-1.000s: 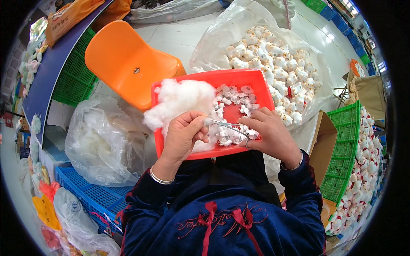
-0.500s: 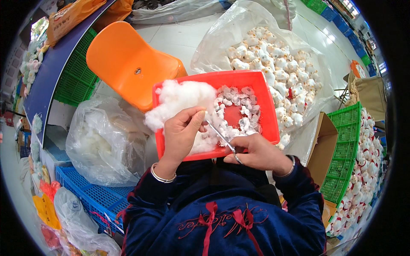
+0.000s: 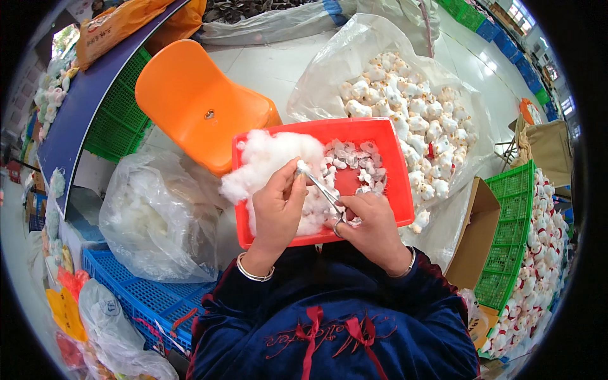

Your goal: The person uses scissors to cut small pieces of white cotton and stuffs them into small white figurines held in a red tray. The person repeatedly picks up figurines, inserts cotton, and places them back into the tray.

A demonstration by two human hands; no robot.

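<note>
My left hand is closed in a pinch on a small white plush piece over the red tray. Slim metal forceps with finger loops are in my right hand, and their tips reach the plush piece. The blades look slightly apart. Below my hands is the red tray. Fluffy white stuffing fills its left side and spills over the rim. Several small white and greyish fabric pieces lie at its right.
An orange chair stands beyond the tray. At the upper right, a clear plastic bag holds many white plush pieces. Another plastic bag and a blue crate are at left. A cardboard box and green crate stand at right.
The view has shifted slightly. My right hand has tilted the forceps more steeply, and their blades look more apart. My left hand keeps its pinch on the plush piece.
</note>
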